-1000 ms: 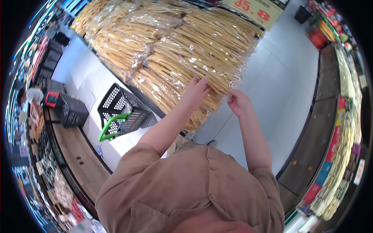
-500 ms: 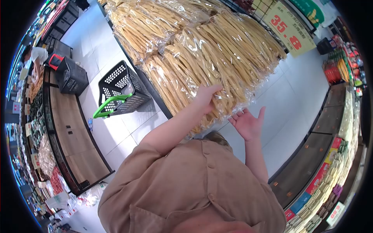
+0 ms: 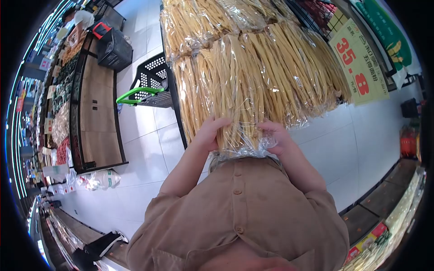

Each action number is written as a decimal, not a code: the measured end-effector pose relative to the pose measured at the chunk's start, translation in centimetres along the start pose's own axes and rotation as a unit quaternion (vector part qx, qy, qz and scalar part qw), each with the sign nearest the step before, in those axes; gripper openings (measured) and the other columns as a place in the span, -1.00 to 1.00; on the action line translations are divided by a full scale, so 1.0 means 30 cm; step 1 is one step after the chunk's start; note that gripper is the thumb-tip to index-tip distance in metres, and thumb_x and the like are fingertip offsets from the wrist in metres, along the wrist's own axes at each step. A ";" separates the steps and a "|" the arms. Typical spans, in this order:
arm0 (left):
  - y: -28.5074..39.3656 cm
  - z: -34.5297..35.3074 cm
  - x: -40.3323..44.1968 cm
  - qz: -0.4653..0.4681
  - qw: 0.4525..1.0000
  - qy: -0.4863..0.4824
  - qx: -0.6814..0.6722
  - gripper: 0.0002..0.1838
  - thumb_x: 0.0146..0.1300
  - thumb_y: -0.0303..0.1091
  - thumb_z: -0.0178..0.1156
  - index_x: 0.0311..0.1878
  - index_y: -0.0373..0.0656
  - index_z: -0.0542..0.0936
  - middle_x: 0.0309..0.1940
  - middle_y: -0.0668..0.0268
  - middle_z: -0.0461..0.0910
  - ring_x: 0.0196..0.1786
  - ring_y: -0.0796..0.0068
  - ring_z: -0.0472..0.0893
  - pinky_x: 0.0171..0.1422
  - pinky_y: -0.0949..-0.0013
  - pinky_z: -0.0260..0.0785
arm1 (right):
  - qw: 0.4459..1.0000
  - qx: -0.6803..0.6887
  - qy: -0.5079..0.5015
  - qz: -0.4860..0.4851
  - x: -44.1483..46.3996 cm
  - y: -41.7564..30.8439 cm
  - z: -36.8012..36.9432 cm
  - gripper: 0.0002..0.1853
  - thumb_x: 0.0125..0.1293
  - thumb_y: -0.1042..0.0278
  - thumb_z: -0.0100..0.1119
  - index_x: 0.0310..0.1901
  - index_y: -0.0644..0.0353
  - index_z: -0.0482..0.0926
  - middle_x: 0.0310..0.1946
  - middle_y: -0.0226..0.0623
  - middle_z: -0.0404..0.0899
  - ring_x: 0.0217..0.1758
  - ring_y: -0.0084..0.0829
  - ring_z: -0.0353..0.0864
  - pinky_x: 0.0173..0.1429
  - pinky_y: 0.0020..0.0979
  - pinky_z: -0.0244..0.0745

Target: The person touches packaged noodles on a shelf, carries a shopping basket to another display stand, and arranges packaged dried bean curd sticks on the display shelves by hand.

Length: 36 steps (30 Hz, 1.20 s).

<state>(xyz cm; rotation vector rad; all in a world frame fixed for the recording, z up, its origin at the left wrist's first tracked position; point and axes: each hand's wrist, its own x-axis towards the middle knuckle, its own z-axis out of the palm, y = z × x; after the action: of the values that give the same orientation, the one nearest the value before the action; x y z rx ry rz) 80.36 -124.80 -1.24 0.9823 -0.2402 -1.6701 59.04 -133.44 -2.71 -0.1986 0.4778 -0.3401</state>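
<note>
Long pale-yellow sticks in clear plastic packs (image 3: 280, 67) lie in rows on a display stand. One pack (image 3: 239, 99) at the front edge sits between my two hands, its crinkled end close to my shirt. My left hand (image 3: 211, 132) is closed round the pack's left side, thumb on top. My right hand (image 3: 275, 135) grips the right side near the same end, with its fingers curled on the plastic. The undersides of both hands are hidden.
A black basket with a green handle (image 3: 151, 83) stands left of the display. Behind it is a dark basket with a red handle (image 3: 113, 49). A person (image 3: 81, 22) leans over a counter at upper left. A yellow price sign (image 3: 357, 63) is at right.
The view has turned, so the display now lies straight ahead. My right hand, spread beside the packs before, has closed on the front pack's right side. My left hand has moved to its left side.
</note>
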 end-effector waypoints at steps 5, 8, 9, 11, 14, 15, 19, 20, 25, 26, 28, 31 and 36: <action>0.013 -0.032 -0.050 0.034 0.993 0.083 0.075 -0.53 0.24 -0.45 0.13 0.24 -0.29 0.42 0.00 0.16 0.62 -0.03 0.36 0.66 0.08 0.30 0.55 | 0.992 -0.118 0.029 -0.030 -0.037 -0.029 0.020 -0.47 0.27 0.61 0.00 0.31 0.37 0.30 0.12 -0.04 0.54 0.09 -0.25 0.63 0.19 -0.26 0.54; 0.071 -0.009 -0.084 0.067 0.991 0.085 0.079 -0.56 0.23 -0.47 0.14 0.20 -0.35 0.44 -0.04 0.15 0.61 -0.04 0.36 0.66 0.09 0.29 0.55 | 0.983 -0.163 0.051 -0.064 -0.053 -0.056 0.021 -0.45 0.26 0.65 -0.02 0.32 0.37 0.29 -0.01 -0.16 0.58 -0.10 -0.38 0.63 0.03 -0.35 0.54; 0.096 -0.013 -0.095 0.075 0.990 0.084 0.083 -0.54 0.23 -0.46 0.13 0.22 -0.35 0.43 -0.02 0.14 0.61 -0.03 0.36 0.66 0.10 0.29 0.55 | 0.985 -0.148 0.054 -0.072 -0.040 -0.070 -0.015 -0.44 0.26 0.65 -0.02 0.34 0.37 0.28 -0.06 -0.20 0.58 -0.16 -0.43 0.61 -0.03 -0.37 0.53; 0.136 -0.053 -0.105 0.105 0.990 0.061 0.071 -0.44 0.22 -0.44 0.09 0.32 -0.36 0.35 0.07 0.06 0.58 0.01 0.29 0.66 0.12 0.25 0.56 | 0.986 -0.125 0.059 -0.089 -0.036 -0.091 -0.015 -0.39 0.25 0.66 -0.01 0.38 0.37 0.23 -0.13 -0.27 0.57 -0.28 -0.50 0.55 -0.13 -0.42 0.49; 0.186 -0.004 -0.171 0.098 0.991 0.025 -0.085 -0.36 0.26 -0.35 0.06 0.39 -0.40 0.24 0.18 -0.07 0.50 0.09 0.13 0.63 0.16 0.13 0.58 | 0.975 -0.176 0.082 -0.105 -0.049 -0.100 -0.001 -0.29 0.25 0.66 0.02 0.46 0.37 0.09 -0.11 -0.28 0.53 -0.28 -0.55 0.49 -0.12 -0.47 0.44; 0.204 -0.049 -0.181 0.053 0.983 -0.076 -0.156 -0.34 0.28 -0.30 0.06 0.40 -0.39 0.23 0.19 -0.11 0.49 0.12 0.08 0.62 0.17 0.09 0.58 | 0.959 -0.244 0.094 -0.106 -0.027 -0.086 -0.053 -0.25 0.25 0.65 0.04 0.48 0.36 0.03 -0.04 -0.24 0.52 -0.20 -0.52 0.53 -0.06 -0.46 0.46; 0.210 0.057 -0.202 0.155 0.984 0.009 -0.087 -0.32 0.19 -0.43 0.10 0.41 -0.36 0.24 0.19 -0.03 0.52 0.09 0.15 0.64 0.20 0.15 0.56 | 0.897 -0.396 0.071 -0.184 0.013 -0.012 -0.126 -0.15 0.32 0.50 0.14 0.54 0.30 -0.13 0.34 -0.04 0.33 0.23 -0.28 0.52 0.21 -0.38 0.46; 0.206 0.070 -0.194 0.159 0.985 -0.004 -0.067 -0.32 0.18 -0.43 0.10 0.41 -0.37 0.24 0.18 -0.02 0.52 0.10 0.17 0.64 0.21 0.17 0.55 | 0.867 -0.451 0.070 -0.200 0.001 -0.011 -0.132 -0.13 0.31 0.48 0.17 0.53 0.33 -0.13 0.36 0.00 0.30 0.28 -0.23 0.47 0.23 -0.38 0.45; 0.125 0.090 -0.120 0.179 0.982 0.019 0.061 -0.33 0.17 -0.48 0.13 0.39 -0.34 0.26 0.15 0.08 0.55 0.12 0.32 0.61 0.19 0.27 0.52 | 0.640 -0.733 0.046 -0.227 -0.083 -0.057 -0.085 -0.04 0.23 0.36 0.27 0.50 0.45 -0.15 0.44 0.25 0.09 0.52 -0.02 0.16 0.53 -0.24 0.10; 0.095 0.079 -0.095 0.181 0.978 0.038 0.100 -0.33 0.17 -0.49 0.13 0.39 -0.34 0.27 0.14 0.09 0.55 0.11 0.34 0.61 0.17 0.28 0.52 | 0.652 -0.728 0.053 -0.205 -0.091 -0.060 -0.073 -0.04 0.23 0.36 0.27 0.49 0.45 -0.14 0.43 0.26 0.10 0.52 0.00 0.15 0.54 -0.23 0.10; 0.018 0.134 -0.029 0.185 0.966 0.082 0.158 -0.36 0.18 -0.51 0.17 0.37 -0.34 0.28 0.11 0.12 0.56 0.09 0.36 0.61 0.18 0.32 0.48 | 0.673 -0.719 0.067 -0.162 -0.100 -0.069 -0.047 -0.05 0.23 0.34 0.28 0.49 0.45 -0.12 0.42 0.28 0.11 0.52 0.05 0.13 0.54 -0.19 0.09; -0.083 0.117 0.037 0.166 0.937 0.144 0.272 -0.33 0.20 -0.46 0.22 0.38 -0.34 0.27 0.15 0.10 0.53 0.13 0.32 0.59 0.20 0.30 0.44 | 0.647 -0.736 0.063 -0.189 -0.113 -0.076 -0.041 -0.11 0.24 0.35 0.25 0.47 0.45 -0.05 0.42 0.19 0.14 0.49 0.08 0.17 0.52 -0.19 0.13; -0.074 0.194 -0.029 0.179 0.799 0.244 0.520 -0.17 0.21 -0.26 0.33 0.46 -0.32 0.17 0.36 -0.10 0.30 0.34 0.02 0.42 0.36 0.12 0.30 | 0.648 -0.734 0.075 -0.189 -0.230 -0.151 -0.023 -0.27 0.26 0.36 0.22 0.44 0.26 0.19 0.41 0.09 0.21 0.44 0.10 0.22 0.49 -0.17 0.19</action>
<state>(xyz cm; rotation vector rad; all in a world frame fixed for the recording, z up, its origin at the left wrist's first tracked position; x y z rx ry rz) 74.70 -125.14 1.52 1.9862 -0.9883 -0.7939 51.72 -135.19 0.74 -1.9252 0.7947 -0.2991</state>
